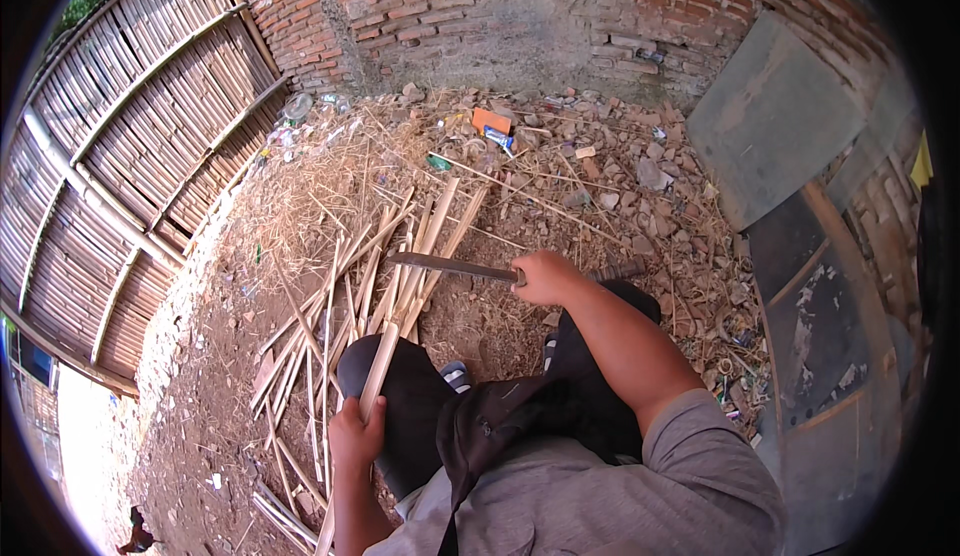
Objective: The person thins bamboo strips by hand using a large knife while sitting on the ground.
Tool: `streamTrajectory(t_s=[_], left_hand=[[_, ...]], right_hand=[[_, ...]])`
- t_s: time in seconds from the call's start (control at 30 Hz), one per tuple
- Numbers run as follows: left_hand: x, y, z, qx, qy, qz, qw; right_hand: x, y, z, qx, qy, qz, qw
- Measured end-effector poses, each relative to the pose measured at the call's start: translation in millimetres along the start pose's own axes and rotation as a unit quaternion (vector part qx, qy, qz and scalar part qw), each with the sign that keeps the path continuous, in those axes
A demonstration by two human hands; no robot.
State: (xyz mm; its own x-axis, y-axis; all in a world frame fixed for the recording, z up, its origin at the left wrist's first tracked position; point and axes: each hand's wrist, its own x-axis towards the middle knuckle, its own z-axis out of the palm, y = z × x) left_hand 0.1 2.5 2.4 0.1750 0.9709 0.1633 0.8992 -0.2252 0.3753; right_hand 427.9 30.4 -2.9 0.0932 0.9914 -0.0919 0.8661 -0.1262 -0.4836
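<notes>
My left hand [355,434] grips a pale split bamboo stick [379,368] that rests over my left knee and points away from me. My right hand [545,276] holds the handle of a long dark blade [450,264] that lies flat and points left, above a heap of split bamboo strips [405,256] on the dirt. The blade's tip hovers a little beyond the held stick's far end, apart from it. My knees, in dark trousers, show between both forearms.
A woven bamboo fence panel [130,166] stands at the left. A brick wall [500,11] runs along the back, with rubble, straw and litter at its foot. Grey boards [775,116] lean at the right. More bamboo strips [290,516] lie by my left side.
</notes>
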Motion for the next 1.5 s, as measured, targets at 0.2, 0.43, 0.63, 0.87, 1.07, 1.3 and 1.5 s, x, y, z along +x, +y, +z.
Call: streamTrajectory(t_s=[0.2, 0.43, 0.63, 0.87, 1.07, 1.3, 1.5], left_hand=[[0, 1, 0, -0.01, 0.007, 0.01, 1.0], [0, 5, -2, -0.014, 0.008, 0.01, 1.0], [-2, 5, 1, 0.002, 0.001, -0.005, 1.0], [-2, 2, 4, 0.0, 0.018, 0.005, 1.0], [-1, -3, 9, -0.003, 0.026, 0.007, 1.0], [-2, 1, 7, -0.006, 0.029, 0.006, 1.0], [-3, 0, 8, -0.004, 0.029, 0.001, 1.0]], right_hand=[[0, 2, 1, 0.0, 0.001, -0.007, 1.0], [-1, 1, 2, 0.001, 0.011, -0.005, 1.0], [0, 3, 4, 0.018, 0.019, -0.024, 0.999], [1, 3, 5, 0.017, 0.01, -0.029, 0.999], [3, 4, 3, 0.022, -0.014, -0.02, 0.999], [0, 2, 1, 0.036, -0.007, -0.031, 0.999], [-1, 0, -1, 0.035, -0.016, -0.03, 0.999]])
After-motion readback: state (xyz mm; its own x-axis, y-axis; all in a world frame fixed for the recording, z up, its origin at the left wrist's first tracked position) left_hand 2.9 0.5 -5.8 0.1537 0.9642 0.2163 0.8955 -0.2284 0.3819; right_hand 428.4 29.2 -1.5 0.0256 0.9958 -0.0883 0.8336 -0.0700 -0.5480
